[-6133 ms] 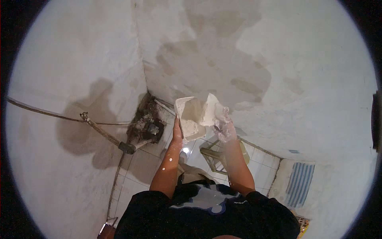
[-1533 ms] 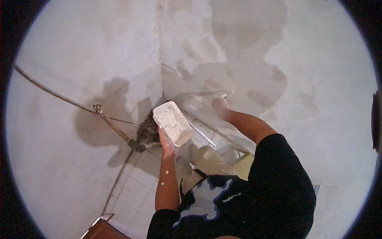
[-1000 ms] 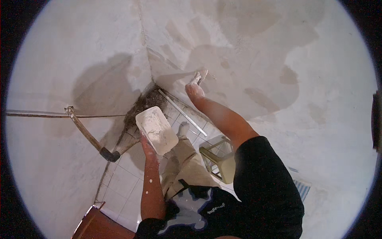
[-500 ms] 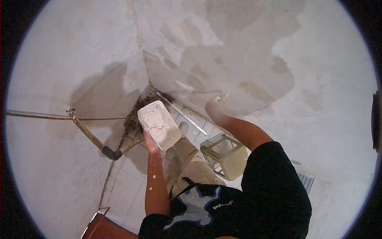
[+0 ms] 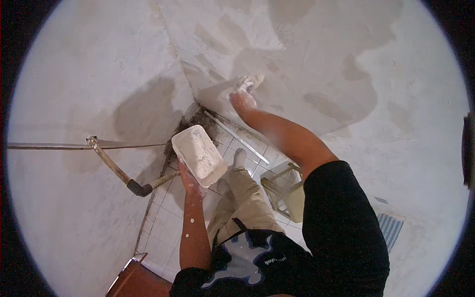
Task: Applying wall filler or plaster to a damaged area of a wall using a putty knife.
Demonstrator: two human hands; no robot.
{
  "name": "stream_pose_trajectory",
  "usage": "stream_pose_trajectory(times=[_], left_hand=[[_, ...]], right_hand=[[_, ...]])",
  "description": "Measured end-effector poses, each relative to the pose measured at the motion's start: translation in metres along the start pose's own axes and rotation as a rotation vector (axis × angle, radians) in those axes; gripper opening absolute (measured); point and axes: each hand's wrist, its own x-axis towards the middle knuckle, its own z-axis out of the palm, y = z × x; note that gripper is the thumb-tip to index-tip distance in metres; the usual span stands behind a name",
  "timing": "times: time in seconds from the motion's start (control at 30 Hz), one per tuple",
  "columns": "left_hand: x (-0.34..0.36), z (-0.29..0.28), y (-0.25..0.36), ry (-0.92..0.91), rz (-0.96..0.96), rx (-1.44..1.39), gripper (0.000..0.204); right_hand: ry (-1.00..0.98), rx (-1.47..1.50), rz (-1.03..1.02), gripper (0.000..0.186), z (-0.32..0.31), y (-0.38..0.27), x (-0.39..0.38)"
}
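Note:
My left hand (image 5: 189,179) is closed around the lower left side of a white rectangular tub (image 5: 214,174), holding it tilted in front of my legs. Pale plaster paste (image 5: 198,151) coats the inside of the tub. Farther off, my right hand (image 5: 243,99), dusted white, is closed on a plaster-smeared tool (image 5: 253,81) close against the wall (image 5: 316,74); the paste and my fingers hide the tool's exact kind. Damp grey patches and paler strokes mark the wall around it.
A bent pipe (image 5: 111,166) with a dark elbow juts from the left wall. In the dirty corner, a white strip (image 5: 237,137) lies along the tiled floor (image 5: 163,222). A yellowish plastic stool (image 5: 296,200) stands beside my legs. A reddish-brown panel (image 5: 138,282) is at lower left.
My right hand has moved up and left along the wall, and the plaster-smeared tool shows more clearly. The tub stays in my left hand. The view has shifted slightly.

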Motion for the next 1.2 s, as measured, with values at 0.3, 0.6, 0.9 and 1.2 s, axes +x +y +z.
stream_pose_trajectory(times=[0.3,0.6,0.9,1.2], left_hand=[[-0.030,0.030,0.016,-0.050,0.059,-0.134,0.059],[-0.071,0.078,0.045,-0.266,0.236,-0.248,0.061],[-0.138,0.114,0.087,-0.488,0.294,-0.138,0.067],[-0.144,0.107,0.102,-0.565,0.231,-0.105,0.066]], right_hand=[[-0.201,-1.061,-0.103,0.021,-0.007,0.078,-0.113],[0.074,-0.084,-0.129,0.025,-0.144,0.014,-0.210],[0.572,1.503,0.040,0.029,-0.218,-0.106,-0.271],[0.829,1.380,-0.215,0.019,-0.214,-0.143,-0.280]])
